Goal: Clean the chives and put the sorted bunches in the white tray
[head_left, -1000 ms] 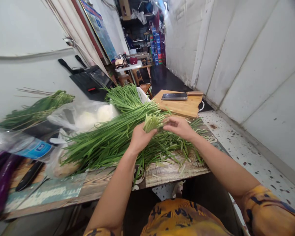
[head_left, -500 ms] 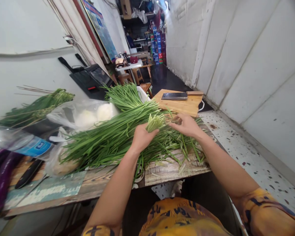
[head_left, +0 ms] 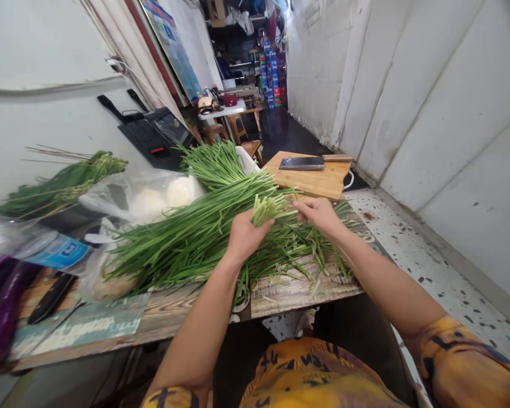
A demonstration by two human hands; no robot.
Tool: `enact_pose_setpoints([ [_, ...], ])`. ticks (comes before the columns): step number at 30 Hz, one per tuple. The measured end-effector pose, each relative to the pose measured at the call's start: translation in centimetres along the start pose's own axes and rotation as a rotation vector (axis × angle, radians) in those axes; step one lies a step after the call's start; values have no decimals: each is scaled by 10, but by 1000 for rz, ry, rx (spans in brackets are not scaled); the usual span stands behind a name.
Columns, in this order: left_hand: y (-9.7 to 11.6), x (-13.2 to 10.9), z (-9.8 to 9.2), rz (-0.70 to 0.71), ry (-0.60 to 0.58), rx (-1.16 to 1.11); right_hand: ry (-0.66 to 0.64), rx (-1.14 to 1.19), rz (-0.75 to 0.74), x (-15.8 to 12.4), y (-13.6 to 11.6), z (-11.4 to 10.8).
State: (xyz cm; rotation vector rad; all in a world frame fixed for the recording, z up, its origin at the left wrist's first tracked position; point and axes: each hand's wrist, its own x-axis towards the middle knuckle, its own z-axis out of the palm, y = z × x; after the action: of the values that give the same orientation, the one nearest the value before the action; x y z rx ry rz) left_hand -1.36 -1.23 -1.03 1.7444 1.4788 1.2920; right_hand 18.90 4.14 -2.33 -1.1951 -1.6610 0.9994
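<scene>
My left hand (head_left: 247, 235) is closed around a bunch of garlic chives (head_left: 267, 208), the pale cut ends pointing right and the green leaves trailing left across the table. My right hand (head_left: 318, 214) is just right of those ends, thumb and fingers pinched on a single pale chive stalk (head_left: 288, 214) that sticks out of the bunch. Behind my left hand lies a big heap of chives (head_left: 187, 232), with another pile (head_left: 215, 164) farther back. Loose trimmed leaves (head_left: 297, 243) are scattered under my hands.
A cleaver (head_left: 301, 163) rests on a wooden cutting board (head_left: 318, 184) at the back right. To the left are a plastic bag (head_left: 110, 195) with white round vegetables, a water bottle (head_left: 63, 252), purple eggplants (head_left: 6, 317) and a black-handled knife (head_left: 51, 297). The table's front edge (head_left: 306, 309) is near me.
My right hand's fingers have closed from a looser, open curl into a pinch on a stalk at the bunch's end. My left hand keeps its hold in nearly the same place.
</scene>
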Motion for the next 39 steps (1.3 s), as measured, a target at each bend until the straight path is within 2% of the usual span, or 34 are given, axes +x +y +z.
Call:
enact_pose_setpoints([
  [2,-1,2,-3,-56,73,-69,96,-226,27,5,4,-6],
  [4,-1,5,-7,-109,143,-137,95,-470,22,8,8,-9],
  [8,0,7,-15,-134,218,-212,80,-794,-219,9,12,3],
  [10,0,7,-17,-122,221,-206,15,-890,-270,11,10,12],
  [13,-1,6,-18,-103,216,-196,-138,-993,-185,19,7,23],
  [15,-2,6,-18,-117,226,-185,-176,-1029,-144,25,7,27],
  [17,-1,6,-18,-137,231,-179,-162,-1030,-183,27,8,26],
  [21,4,5,-18,-123,186,-219,-164,-917,-458,21,11,16],
  [23,6,5,-18,-121,156,-223,-191,-810,-548,18,11,14],
  [25,6,5,-17,-129,125,-218,-192,-723,-535,18,11,16],
  [29,3,6,-17,-140,96,-223,-221,-693,-372,23,3,23],
  [33,1,5,-18,-135,85,-175,-196,-619,-343,23,-11,12],
  [36,2,3,-16,-107,55,-138,-259,-704,-374,19,-12,9],
  [39,2,3,-14,-103,44,-116,-354,-882,-350,15,-7,23],
])
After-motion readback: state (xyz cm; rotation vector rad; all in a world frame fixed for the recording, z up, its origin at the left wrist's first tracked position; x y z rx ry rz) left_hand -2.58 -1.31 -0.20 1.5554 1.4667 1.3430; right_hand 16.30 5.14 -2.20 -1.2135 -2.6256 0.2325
